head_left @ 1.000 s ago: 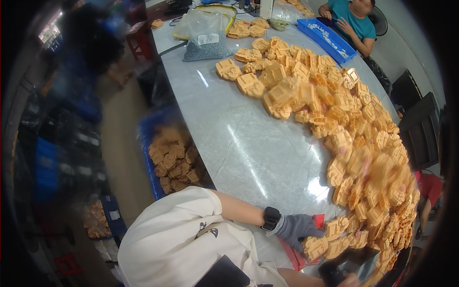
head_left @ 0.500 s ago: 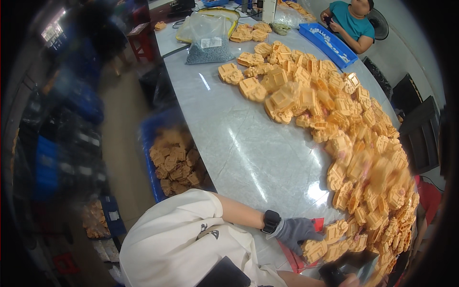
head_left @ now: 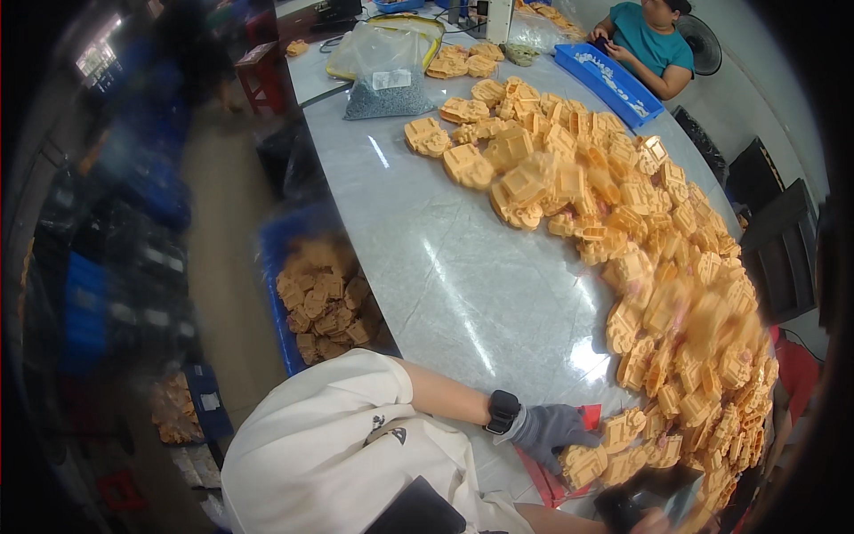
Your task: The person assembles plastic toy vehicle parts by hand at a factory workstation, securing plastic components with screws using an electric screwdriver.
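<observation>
My left hand (head_left: 553,431), in a grey glove with a black watch on the wrist, rests on the table with fingers stretched out. Its fingertips reach the edge of several orange plastic parts (head_left: 584,465), moulded like little vehicles; the undersides of the fingers are hidden. At the bottom edge my right hand (head_left: 654,521) shows only in part, its bare fingers closed at a dark, glossy object (head_left: 627,509) whose kind I cannot make out. A red flat strip (head_left: 544,481) lies beneath and beside the left hand.
A long heap of orange parts (head_left: 623,222) curves along the table's right side. Toward the back stand a clear bag of grey pellets (head_left: 389,96) and a blue tray (head_left: 614,87) with white pieces. A co-worker (head_left: 654,49) sits behind it. Left of the table, a blue crate (head_left: 277,307) holds more parts.
The co-worker at the back has leaned slightly to the left and lowered their head. My hands have barely moved.
</observation>
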The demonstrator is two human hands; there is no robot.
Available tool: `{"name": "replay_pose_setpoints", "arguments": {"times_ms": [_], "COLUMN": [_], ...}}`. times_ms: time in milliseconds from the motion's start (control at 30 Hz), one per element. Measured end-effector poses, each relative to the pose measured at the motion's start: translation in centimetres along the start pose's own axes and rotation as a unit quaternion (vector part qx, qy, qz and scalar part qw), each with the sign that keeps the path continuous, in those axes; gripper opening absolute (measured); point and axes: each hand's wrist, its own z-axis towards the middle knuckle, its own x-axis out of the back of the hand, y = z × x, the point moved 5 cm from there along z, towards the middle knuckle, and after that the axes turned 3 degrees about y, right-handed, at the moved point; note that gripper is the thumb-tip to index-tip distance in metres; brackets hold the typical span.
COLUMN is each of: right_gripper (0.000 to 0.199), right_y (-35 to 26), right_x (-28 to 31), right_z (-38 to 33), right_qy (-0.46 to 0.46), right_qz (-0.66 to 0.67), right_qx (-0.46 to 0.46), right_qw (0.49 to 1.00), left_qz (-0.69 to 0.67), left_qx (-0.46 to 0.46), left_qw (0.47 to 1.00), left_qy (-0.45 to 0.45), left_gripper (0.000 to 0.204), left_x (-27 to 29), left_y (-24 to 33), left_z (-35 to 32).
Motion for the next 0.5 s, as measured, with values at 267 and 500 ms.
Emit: {"name": "replay_pose_setpoints", "arguments": {"times_ms": [267,500], "right_gripper": [0.036,0.036], "right_y": [0.5,1.1], "right_x": [-0.5,-1.9], "right_z": [0.6,2.0], "right_qy": [0.001,-0.024], "right_qz": [0.028,0.041], "right_qx": [0.008,0.004], "right_qw": [1.0,0.999], "left_qz": [0.015,0.0], "left_qx": [-0.006,-0.008], "left_qw": [1.0,1.0], "left_qy": [0.005,0.011], "left_gripper": [0.078,0.076], "left_x": [-0.2,-0.2], "left_y": [-0.1,-0.2], "left_z": [-0.1,-0.1]}}
